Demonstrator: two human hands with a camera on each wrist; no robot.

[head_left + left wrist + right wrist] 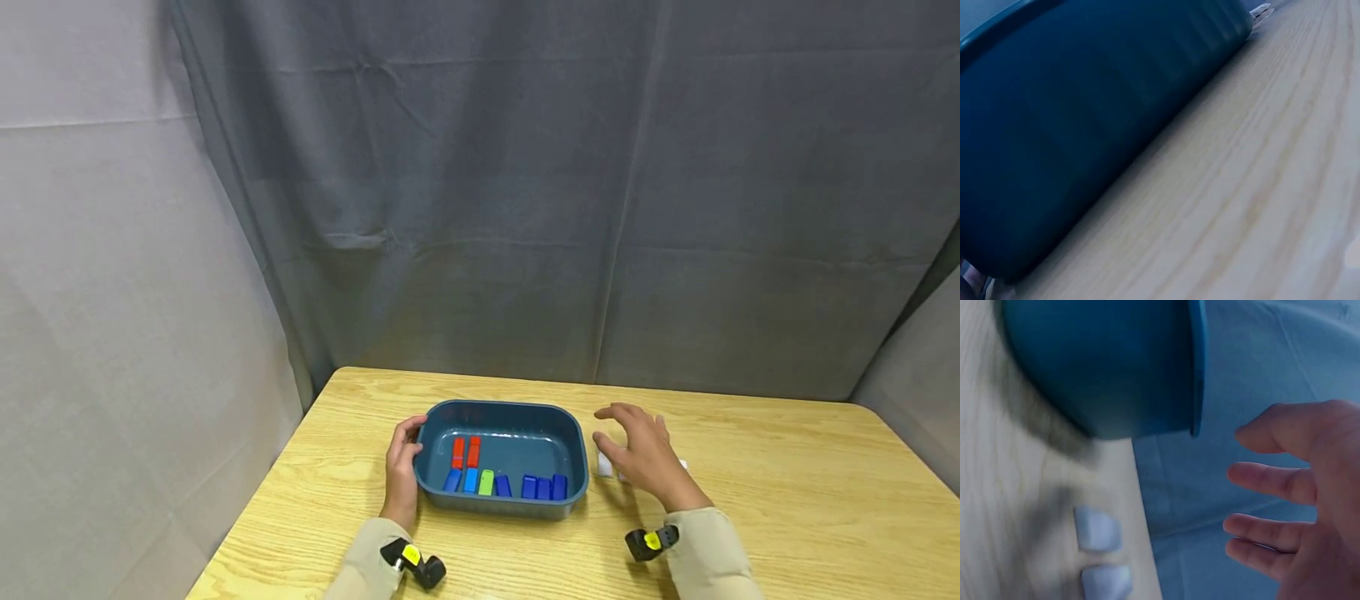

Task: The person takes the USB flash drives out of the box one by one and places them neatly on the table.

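A dark teal plastic bin (510, 507) stands on the table. Against its left end rests my left hand (402, 467), with bent fingers touching the outer wall near the rim. Inside lie two red blocks (458, 452), a light blue block (470, 481), a green block (487, 482) and several dark blue blocks (543, 488). My right hand (647, 457) hovers to the right of the bin, thumb and fingers spread apart, nothing between them. Below it are small white blocks (605, 465), partly hidden by the hand; two whitish blocks (1097, 529) show in the right wrist view.
The wooden table (810, 475) extends far to the right. A grey curtain (480, 208) hangs behind its back edge, and a pale cloth (112, 333) hangs on the left. Each wrist carries a small black camera (651, 542) over a beige sleeve.
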